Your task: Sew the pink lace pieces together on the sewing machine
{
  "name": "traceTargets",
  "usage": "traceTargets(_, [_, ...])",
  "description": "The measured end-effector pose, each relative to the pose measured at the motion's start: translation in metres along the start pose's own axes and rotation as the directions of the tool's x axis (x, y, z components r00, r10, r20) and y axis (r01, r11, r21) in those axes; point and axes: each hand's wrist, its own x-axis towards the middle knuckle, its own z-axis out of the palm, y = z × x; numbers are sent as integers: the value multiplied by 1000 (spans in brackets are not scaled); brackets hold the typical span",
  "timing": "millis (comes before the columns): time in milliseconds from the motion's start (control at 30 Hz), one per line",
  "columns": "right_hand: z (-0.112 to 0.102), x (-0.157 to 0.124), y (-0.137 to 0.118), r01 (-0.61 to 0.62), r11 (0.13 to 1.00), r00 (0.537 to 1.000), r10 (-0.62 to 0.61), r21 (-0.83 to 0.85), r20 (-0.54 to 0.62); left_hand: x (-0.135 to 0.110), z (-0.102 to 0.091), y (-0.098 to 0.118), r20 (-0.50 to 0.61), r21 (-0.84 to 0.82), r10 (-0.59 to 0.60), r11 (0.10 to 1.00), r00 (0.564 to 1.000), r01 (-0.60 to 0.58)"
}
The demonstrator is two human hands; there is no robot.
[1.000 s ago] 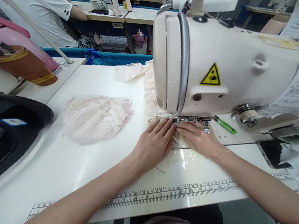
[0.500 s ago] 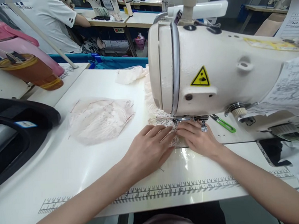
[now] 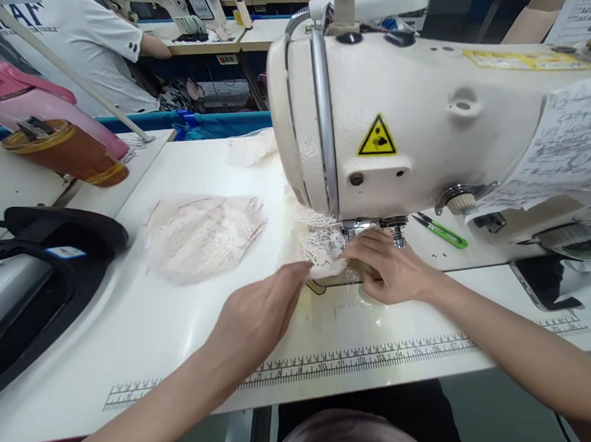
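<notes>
Desk below, sewing machine above. Lace piece on desk, ahead of me between hands, long axis running away past machine. My left hand at near-left corner, fingers together; pinch hidden, can't tell. My right hand nearer presser foot, fingertips on right edge, clamp unclear.

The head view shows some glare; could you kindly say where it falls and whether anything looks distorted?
In the head view, glare streaks the white table, with small highlights below the right hand; same view, the cup leans, probably from lens distortion.
</notes>
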Motion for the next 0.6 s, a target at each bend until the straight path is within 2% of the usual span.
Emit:
traceTargets(67, [0, 1, 0, 15, 1000, 1000, -15, -25, -15, 17, -5, -3, -1, 10, -24, 1000, 1000, 24])
traceTargets(133, [0, 1, 0, 34, 998, 998, -36, -48, -55, 34, -4, -7, 75, -28, 69, 997, 995, -67])
traceTargets(233, [0, -1, 2, 45, 996, 995, -51, -71, -87, 49, 10, -15, 223, -29, 222, 975, 949, -221])
traceTargets(300, [0, -2, 3, 34, 997, 996, -39, -70, -75, 51, 23, -19, 255, 38, 262, 959, 931, -281])
traceTargets(400, [0, -3, 2, -34, 996, 999, 32, -81, -29, 46, 37, -21, 182, 121, 307, 936, 934, -331])
traceTargets(500, [1, -2, -2, -114, 983, 993, 113, -145, -17, 42, 41, -20, 89, 173, 351, 916, 932, -362])
traceTargets(600, [1, 0, -5, -89, 979, 996, 87, -184, -16, 41, 40, -18, 34, 201, 358, 912, 933, -357])
